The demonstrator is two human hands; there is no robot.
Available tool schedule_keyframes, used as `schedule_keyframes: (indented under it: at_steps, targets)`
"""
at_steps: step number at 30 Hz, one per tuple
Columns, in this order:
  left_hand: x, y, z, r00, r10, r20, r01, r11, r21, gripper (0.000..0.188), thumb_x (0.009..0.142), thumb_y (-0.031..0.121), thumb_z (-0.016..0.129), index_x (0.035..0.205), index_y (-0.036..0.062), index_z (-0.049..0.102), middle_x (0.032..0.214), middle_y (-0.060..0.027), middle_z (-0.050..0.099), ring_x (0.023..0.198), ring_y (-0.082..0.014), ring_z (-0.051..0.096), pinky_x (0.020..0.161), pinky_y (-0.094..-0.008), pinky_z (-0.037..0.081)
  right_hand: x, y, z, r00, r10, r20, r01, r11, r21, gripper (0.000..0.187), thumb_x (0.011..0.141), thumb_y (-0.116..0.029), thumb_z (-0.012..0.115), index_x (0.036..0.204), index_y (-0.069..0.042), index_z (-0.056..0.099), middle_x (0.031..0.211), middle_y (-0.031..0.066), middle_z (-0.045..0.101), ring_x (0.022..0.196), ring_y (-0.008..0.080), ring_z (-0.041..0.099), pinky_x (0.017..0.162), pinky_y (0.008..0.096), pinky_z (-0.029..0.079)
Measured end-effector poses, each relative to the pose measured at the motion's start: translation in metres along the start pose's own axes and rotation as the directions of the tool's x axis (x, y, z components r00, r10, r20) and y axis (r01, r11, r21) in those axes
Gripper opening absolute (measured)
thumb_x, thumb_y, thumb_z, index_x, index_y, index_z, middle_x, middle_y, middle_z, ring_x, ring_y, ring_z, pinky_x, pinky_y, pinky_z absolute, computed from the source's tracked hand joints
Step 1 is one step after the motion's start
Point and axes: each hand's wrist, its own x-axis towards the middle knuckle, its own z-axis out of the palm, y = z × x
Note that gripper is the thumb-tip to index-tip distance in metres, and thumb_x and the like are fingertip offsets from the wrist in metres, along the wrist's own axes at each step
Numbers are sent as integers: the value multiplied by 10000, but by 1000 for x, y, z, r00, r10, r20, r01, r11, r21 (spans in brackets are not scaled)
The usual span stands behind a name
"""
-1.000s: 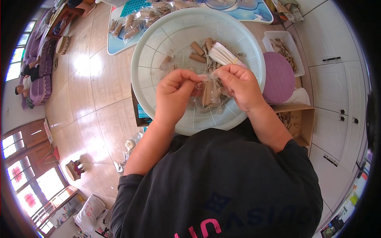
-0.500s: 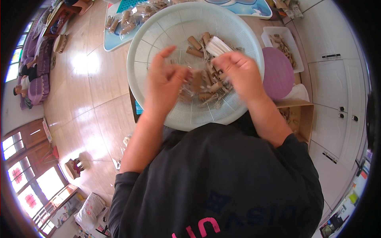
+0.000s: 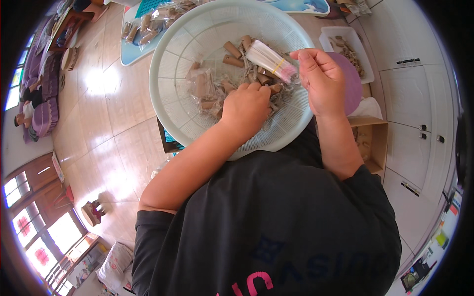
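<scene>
A large pale green-white mesh basket (image 3: 167, 101) is in front of me, with small brown tubes (image 3: 232, 53), bits of twine and clear plastic wrappers inside. My left hand (image 3: 247, 106) reaches into the pile with its fingers curled down; the fingertips are hidden among the tubes. Over the basket's right side is my right hand (image 3: 322, 81), thumb and forefinger pinched together; what they hold, if anything, is too small to make out. Between the hands lies a bundle of thin white strips (image 3: 266, 58) with a yellow band and pinkish ends. Wrapped brown pieces (image 3: 201, 85) sit on the left.
Behind the basket's left side is a blue tray (image 3: 129, 53) with bagged brown tubes. To the right are a purple round lid (image 3: 351, 79), a white bin (image 3: 364, 74) of brown pieces and a cardboard box (image 3: 377, 143). White cabinets (image 3: 407, 113) line the right.
My left hand has moved right and down into the pile, uncovering wrapped pieces at the left. My right hand has shifted slightly right and its fingers have drawn together.
</scene>
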Motion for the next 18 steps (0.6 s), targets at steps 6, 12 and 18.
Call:
schedule_keyframes:
  at_steps: [6,12,18]
  targets:
    - [3,1,-31,988,-143,64,157,912,-380,252,753,128,644,971,49,545,896,-97,608,851,-237,594,725,-309,475,4,3,-17,1000,6,31,-4,998,-66,268,880,-276,555,895,-20,635,639,-46,522,545,7,382,490,164,300]
    - [-11,-5,-43,960,-261,-105,35,479,-877,171,819,60,595,983,13,575,925,-59,615,855,-129,572,797,-243,438,-3,11,-14,965,145,219,-107,979,-175,380,891,-375,510,908,-16,632,591,-49,453,543,26,364,503,180,301]
    - [-16,-4,-51,978,-209,-26,-13,63,-998,407,866,95,543,1230,-8,394,977,-86,595,902,-143,568,811,-261,443,-11,11,5,874,263,408,-363,912,191,335,892,-311,518,964,-1,623,621,-42,481,539,33,394,497,174,327]
